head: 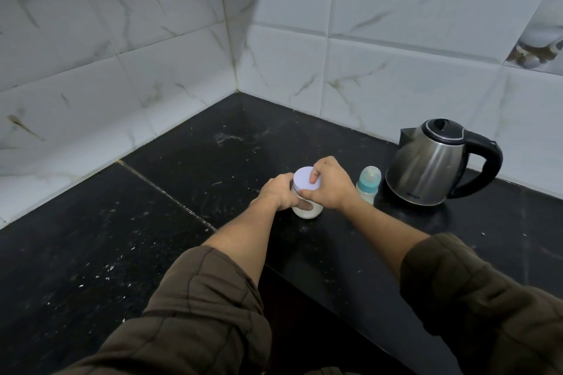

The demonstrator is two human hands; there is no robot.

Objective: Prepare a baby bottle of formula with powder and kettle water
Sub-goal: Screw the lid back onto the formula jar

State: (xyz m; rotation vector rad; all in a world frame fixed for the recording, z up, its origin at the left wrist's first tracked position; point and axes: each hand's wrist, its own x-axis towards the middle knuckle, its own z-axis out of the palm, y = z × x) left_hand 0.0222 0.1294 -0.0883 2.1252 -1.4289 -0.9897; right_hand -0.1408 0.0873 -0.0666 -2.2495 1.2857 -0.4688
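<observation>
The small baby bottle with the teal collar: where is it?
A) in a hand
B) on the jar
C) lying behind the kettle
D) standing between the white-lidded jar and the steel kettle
D: the small teal-collared baby bottle stands upright between the white-lidded powder jar and the black-handled steel kettle.

No text is legible; the kettle (426, 167) base mark is too small.

a home kitchen corner: black stone countertop (182, 167) meets white marble-look wall tiles (396, 39), with a steel electric kettle (426, 167) at three o'clock and a baby bottle (368, 184) just beside it.
</observation>
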